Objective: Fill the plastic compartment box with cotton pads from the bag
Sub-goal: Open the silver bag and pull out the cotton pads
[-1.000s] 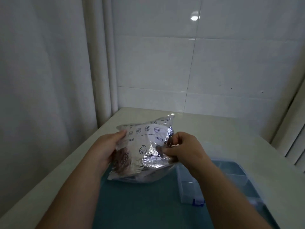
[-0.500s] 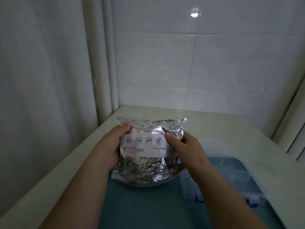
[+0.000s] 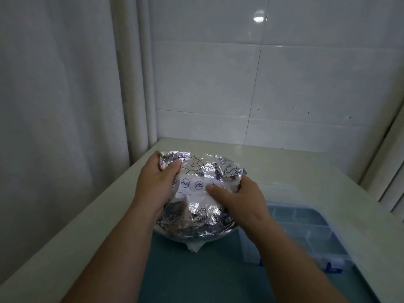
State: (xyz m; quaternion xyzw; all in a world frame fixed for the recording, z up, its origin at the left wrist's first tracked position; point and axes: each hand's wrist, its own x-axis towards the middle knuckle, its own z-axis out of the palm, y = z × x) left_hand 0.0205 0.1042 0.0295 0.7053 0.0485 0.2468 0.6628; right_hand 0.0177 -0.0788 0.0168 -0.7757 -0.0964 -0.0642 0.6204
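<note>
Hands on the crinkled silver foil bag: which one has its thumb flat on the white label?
The right hand: its thumb lies across the white label on the crinkled silver foil bag. The left hand pinches the top left corner instead.

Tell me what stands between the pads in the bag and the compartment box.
The foil bag itself: the left hand and right hand grip its crumpled top, and no opening shows. The compartment box lies just right of it, with the right forearm across its left end.

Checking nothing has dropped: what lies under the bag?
A white corner pokes out below the bag, over the teal mat. What else lies beneath is covered.
</note>
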